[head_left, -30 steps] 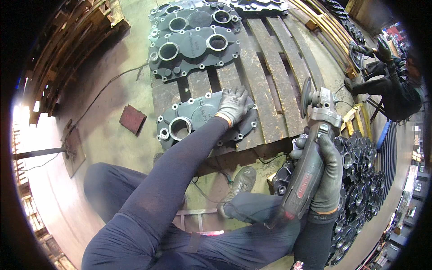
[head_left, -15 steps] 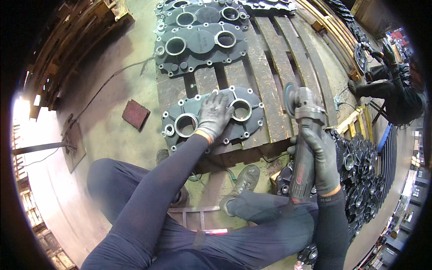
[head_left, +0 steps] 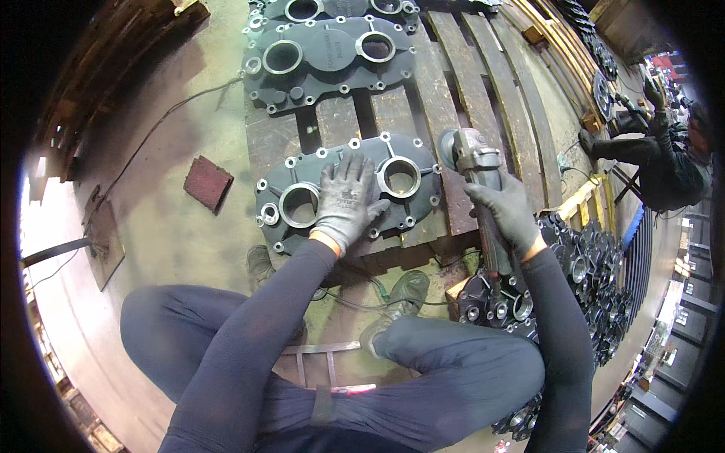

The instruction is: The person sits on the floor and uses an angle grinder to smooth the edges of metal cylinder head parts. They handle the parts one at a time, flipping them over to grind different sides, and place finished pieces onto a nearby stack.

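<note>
My left hand [head_left: 346, 200], in a grey work glove, lies flat with fingers spread on a dark metal cover plate [head_left: 389, 215]. That plate has two large round openings and several bright bolt bosses along its rim, and rests on a wooden pallet [head_left: 453, 98]. In my gloved right hand [head_left: 510, 211] is an angle grinder [head_left: 479, 155], gripped round its body. Its disc faces left, just off the plate's right end. Behind the plate a similar metal cover [head_left: 328, 59] lies on the same pallet.
Many dark castings [head_left: 589, 279] are piled to the right of my leg. A reddish-brown pad [head_left: 208, 183] lies on the floor at left, near a cable [head_left: 151, 132]. Stacked wooden pallets [head_left: 113, 68] stand at far left. Another person [head_left: 672, 151] sits at far right.
The grinder in my right hand has moved left, closer to the plate, and tilted. My left hand stays on the plate. The whole view has shifted slightly.
</note>
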`<state>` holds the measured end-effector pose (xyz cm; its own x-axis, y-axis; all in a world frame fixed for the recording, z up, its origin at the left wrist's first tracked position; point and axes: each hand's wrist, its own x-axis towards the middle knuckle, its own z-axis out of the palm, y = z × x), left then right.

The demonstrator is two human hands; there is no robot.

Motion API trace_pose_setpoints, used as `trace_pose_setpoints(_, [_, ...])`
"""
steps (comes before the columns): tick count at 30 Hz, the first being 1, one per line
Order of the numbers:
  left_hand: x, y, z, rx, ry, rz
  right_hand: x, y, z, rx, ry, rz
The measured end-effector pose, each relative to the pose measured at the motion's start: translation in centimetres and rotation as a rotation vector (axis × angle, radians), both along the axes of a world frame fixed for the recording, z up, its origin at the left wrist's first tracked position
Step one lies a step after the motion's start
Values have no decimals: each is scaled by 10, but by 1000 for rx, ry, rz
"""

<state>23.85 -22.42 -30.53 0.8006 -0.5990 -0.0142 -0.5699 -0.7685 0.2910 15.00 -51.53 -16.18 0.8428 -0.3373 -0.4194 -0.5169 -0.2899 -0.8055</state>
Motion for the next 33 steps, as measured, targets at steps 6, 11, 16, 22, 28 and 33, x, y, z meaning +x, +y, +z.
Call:
trace_pose_setpoints(6, [2,1,-3,49,-57,-43,19,-9,-43,-135,20,31])
trace_pose_setpoints(11, [3,2,-2,68,-49,-41,25,-3,-42,-199,85,90])
trace_pose_setpoints(16, [3,2,-4,64,-53,-42,30,4,-45,-239,108,105])
trace_pose_setpoints(22, [4,1,-2,88,-33,-44,32,1,-53,-237,143,106])
trace_pose_setpoints(28, [4,0,-1,107,-31,-46,44,9,-52,-141,97,109])
trace_pose_setpoints(33, [4,0,-2,93,-46,-49,45,6,-46,-116,108,71])
